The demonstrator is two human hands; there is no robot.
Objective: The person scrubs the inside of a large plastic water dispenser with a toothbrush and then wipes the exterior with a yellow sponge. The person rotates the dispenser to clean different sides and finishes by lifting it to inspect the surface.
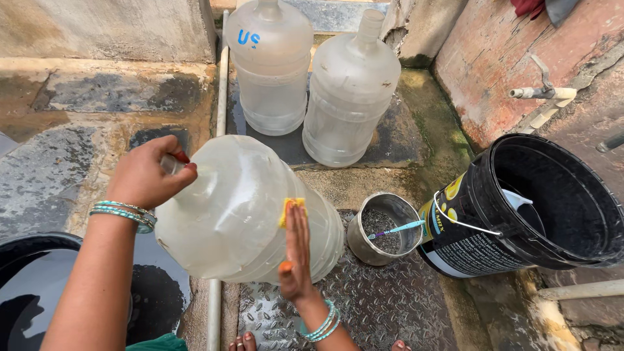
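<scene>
- Starting nearest: bare toes point(242, 341) are seen at the bottom edge, on a patterned metal plate point(383, 305) that covers the ground.
- A dark tub of water point(39, 286) is parked at the lower left, cut off by the frame.
- The big translucent water jug point(240, 208) is held tilted on its side, neck pointing up-left, over the metal plate and a thin white pipe point(213, 312).
- The right hand point(296, 250) is laid flat against the jug's side, fingers point(298, 227) straight and pressed together, with a small yellow scrub pad point(290, 207) squeezed between the fingertips and the plastic.
- The left hand point(146, 174) is wrapped around the jug's neck, fingers curled tight on it. Bangles are worn on both wrists.
- Just right of the jug, a steel pot point(383, 227) with dark gritty stuff inside is set on the plate, with a light blue brush point(398, 228) resting in it.
- Beside that, a black bucket point(539, 208) with a wire handle is stood near the wall.
- Further back, two more clear jugs point(312, 78) are stood upright side by side on a wet slab.
- A tap point(543, 92) is fixed to the reddish wall at far right.
</scene>
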